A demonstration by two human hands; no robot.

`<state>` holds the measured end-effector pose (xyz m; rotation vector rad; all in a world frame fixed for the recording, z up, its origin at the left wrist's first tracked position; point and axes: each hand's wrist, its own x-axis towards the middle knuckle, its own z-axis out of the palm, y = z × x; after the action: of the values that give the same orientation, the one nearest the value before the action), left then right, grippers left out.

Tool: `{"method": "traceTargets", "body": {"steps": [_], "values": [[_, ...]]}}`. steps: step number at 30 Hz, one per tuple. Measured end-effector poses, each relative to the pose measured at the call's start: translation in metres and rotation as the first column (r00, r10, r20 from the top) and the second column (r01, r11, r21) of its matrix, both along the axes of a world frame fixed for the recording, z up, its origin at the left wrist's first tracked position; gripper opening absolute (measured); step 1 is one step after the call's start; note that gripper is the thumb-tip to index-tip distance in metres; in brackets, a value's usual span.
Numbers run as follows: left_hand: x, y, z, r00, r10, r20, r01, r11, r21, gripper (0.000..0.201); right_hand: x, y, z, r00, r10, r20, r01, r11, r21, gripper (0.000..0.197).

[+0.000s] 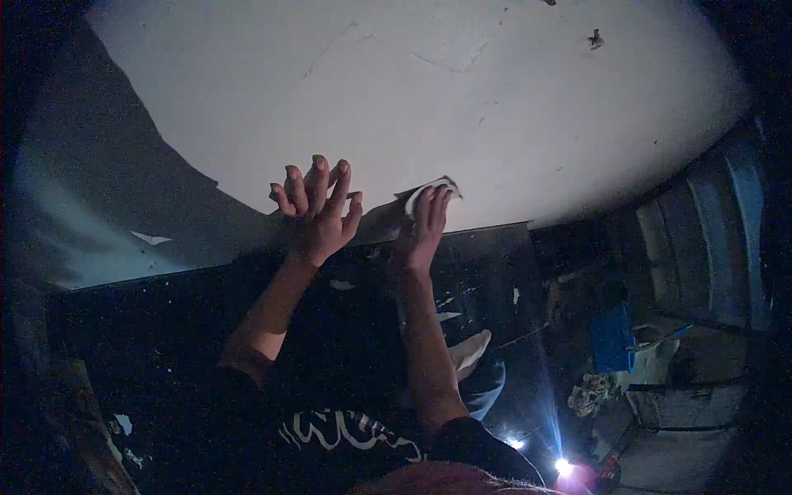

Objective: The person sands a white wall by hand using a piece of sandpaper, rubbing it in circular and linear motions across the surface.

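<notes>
My left hand (318,206) is raised over the near edge of a large pale sheet (495,107), its fingers spread and nothing in it. To its right, my right hand (427,219) has its fingers close together on a small dark-and-white folded piece (450,183), pressed against the pale surface near the same edge. The fingers hide part of this piece, and its material cannot be made out. Faint scratches and lines mark the pale sheet, and a dark shadow falls between my hands.
A small object (596,39) lies at the sheet's far right. Scraps litter the dark floor. A bright lamp (563,466) shines at the lower right, with a blue container (612,338) and a crumpled bundle (592,394) beyond it. Pale ridged panels (701,239) stand at the right.
</notes>
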<state>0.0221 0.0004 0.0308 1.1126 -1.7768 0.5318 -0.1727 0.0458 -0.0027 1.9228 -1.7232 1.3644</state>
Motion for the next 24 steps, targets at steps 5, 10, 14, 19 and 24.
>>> {"method": "traceTargets", "body": {"steps": [5,10,14,19,24], "values": [[-0.001,-0.002,-0.001,1.0,0.013,0.002,-0.013,0.999,-0.035,0.067,-0.03,-0.011,-0.003,0.909,-0.172,0.379,0.161,0.985,0.061,0.054],[0.0,0.0,-0.001,0.999,0.028,0.024,-0.028,1.0,-0.008,0.067,-0.058,-0.02,-0.037,0.545,-0.11,0.831,0.133,0.99,0.045,0.05],[0.0,0.0,0.001,1.0,0.002,0.007,-0.002,1.0,0.009,0.067,-0.07,-0.022,-0.055,0.277,-0.159,0.948,0.115,0.985,0.132,0.048],[0.0,0.0,0.003,1.0,0.017,0.014,-0.017,0.999,-0.029,0.067,-0.056,-0.024,-0.03,0.642,-0.171,0.747,0.208,0.977,0.044,0.048],[0.0,-0.001,0.001,0.999,0.019,0.031,-0.018,0.999,-0.04,0.064,-0.018,-0.011,0.001,0.948,-0.133,0.288,0.142,0.99,-0.008,0.051]]}}
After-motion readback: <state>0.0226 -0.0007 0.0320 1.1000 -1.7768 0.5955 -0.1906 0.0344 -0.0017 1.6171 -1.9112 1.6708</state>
